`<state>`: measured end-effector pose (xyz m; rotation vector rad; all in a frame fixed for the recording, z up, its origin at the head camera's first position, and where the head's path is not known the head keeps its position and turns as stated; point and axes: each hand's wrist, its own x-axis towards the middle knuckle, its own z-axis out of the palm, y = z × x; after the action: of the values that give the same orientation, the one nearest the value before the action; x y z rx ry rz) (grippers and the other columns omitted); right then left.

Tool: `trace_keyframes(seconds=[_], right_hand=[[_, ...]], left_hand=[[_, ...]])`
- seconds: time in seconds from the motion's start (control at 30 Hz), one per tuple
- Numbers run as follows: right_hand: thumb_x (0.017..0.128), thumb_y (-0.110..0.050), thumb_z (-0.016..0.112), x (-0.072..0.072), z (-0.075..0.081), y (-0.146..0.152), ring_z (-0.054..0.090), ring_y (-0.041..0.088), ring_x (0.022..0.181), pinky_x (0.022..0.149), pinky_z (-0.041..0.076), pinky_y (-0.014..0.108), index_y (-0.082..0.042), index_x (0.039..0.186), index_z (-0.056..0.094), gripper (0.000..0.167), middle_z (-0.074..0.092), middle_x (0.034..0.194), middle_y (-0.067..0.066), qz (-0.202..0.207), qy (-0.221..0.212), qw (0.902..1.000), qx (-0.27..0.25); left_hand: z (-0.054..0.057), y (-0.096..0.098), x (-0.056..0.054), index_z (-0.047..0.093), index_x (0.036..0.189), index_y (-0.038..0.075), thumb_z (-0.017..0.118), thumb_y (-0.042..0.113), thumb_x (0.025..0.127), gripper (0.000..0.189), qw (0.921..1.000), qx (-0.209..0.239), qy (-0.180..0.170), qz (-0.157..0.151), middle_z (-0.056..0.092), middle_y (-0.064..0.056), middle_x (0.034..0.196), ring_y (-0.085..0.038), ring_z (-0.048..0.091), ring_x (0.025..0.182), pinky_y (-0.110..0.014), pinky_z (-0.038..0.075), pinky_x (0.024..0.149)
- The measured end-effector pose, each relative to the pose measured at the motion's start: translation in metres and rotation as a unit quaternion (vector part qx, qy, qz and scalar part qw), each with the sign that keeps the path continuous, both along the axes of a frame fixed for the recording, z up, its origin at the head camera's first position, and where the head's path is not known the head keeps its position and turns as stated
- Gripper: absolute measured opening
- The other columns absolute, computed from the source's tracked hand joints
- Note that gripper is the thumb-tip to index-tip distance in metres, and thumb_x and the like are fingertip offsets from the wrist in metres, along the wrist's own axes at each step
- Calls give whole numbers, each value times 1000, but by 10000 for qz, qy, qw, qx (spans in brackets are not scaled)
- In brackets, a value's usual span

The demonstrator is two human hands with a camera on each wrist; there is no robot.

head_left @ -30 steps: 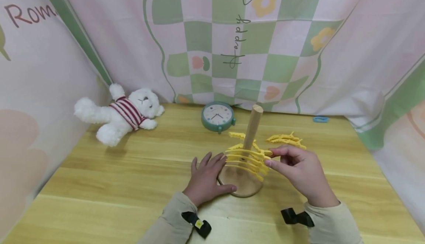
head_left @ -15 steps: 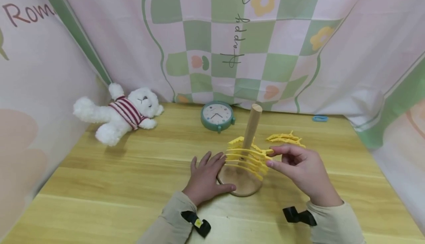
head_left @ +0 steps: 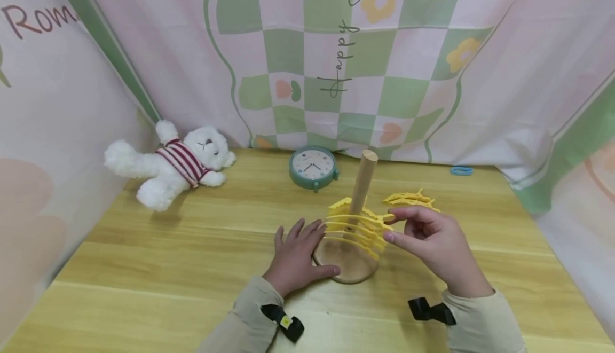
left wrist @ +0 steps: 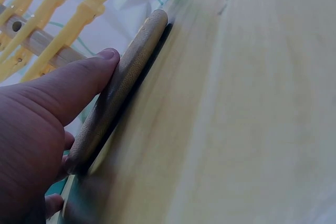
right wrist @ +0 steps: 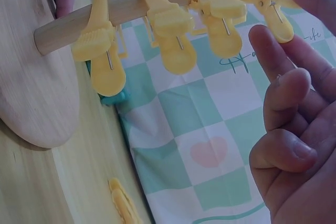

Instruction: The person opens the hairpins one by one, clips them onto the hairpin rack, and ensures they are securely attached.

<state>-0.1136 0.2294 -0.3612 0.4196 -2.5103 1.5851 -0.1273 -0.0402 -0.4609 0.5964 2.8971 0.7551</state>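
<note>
Several yellow alligator hair clips clamp the upright wooden post one above another. The round wooden base carries the post. My left hand rests at the left of the base, fingers spread. Its thumb lies on the base near the rim in the left wrist view. At the topmost clip, the thumb and index finger of my right hand stand spread around the ends of its two levers. Its jaws lie closed across the post. The right hand's other fingers curl loosely.
Behind the right hand lie loose yellow clips on the wooden table. A green clock is near the back curtain, a blue clip-like item at the back right, a white plush bear at the left.
The top clip's jaws, spread apart a second ago, have come together at the post. The right thumb and index finger have parted slightly. The left hand keeps its place.
</note>
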Motion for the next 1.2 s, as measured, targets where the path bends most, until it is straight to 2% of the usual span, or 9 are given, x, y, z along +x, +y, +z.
trace_keyframes(seconds=[0.2,0.47,0.6,0.83,0.97,1.2], right_hand=[[83,-7,82,0,0,2,52,14,63,53,45,28,-6,113,71,32,69,88,1,44,-71,9999,79],[84,-6,81,-1,-1,5,53,13,64,53,45,27,-6,115,71,33,72,94,2,76,-2,9998,157],[85,-4,79,0,-1,9,54,13,65,52,45,26,-6,115,71,31,72,98,-3,60,119,9997,188],[89,-2,75,-1,-1,16,58,12,73,58,48,24,-5,116,71,28,72,102,-5,32,184,9997,138],[90,-2,74,-5,-4,21,59,11,80,65,48,21,-4,115,71,26,72,103,-4,-170,302,9992,216],[92,-11,74,-11,-10,31,60,6,85,69,46,16,-4,114,72,24,71,99,-13,-894,446,9932,594]], left_hand=[[0,0,0,42,154,20,66,73,80,93,10000,-27,-15,-12,34,3,161,-33,21,151,-71,6,113],[0,0,0,42,154,21,66,73,80,94,10000,-9,-63,0,34,3,162,-32,20,151,-71,4,114],[-1,1,0,42,154,21,67,73,80,94,10000,7,-66,5,34,3,161,-32,21,151,-70,4,114],[-1,0,0,42,154,21,67,72,80,94,10000,31,-78,0,35,2,161,-32,21,151,-71,5,113],[-1,0,0,42,154,20,68,72,80,94,10000,38,-79,3,35,2,161,-33,21,151,-71,5,113],[-1,0,0,41,155,21,67,73,79,95,10000,10,-58,10,35,2,161,-32,21,151,-71,4,114]])
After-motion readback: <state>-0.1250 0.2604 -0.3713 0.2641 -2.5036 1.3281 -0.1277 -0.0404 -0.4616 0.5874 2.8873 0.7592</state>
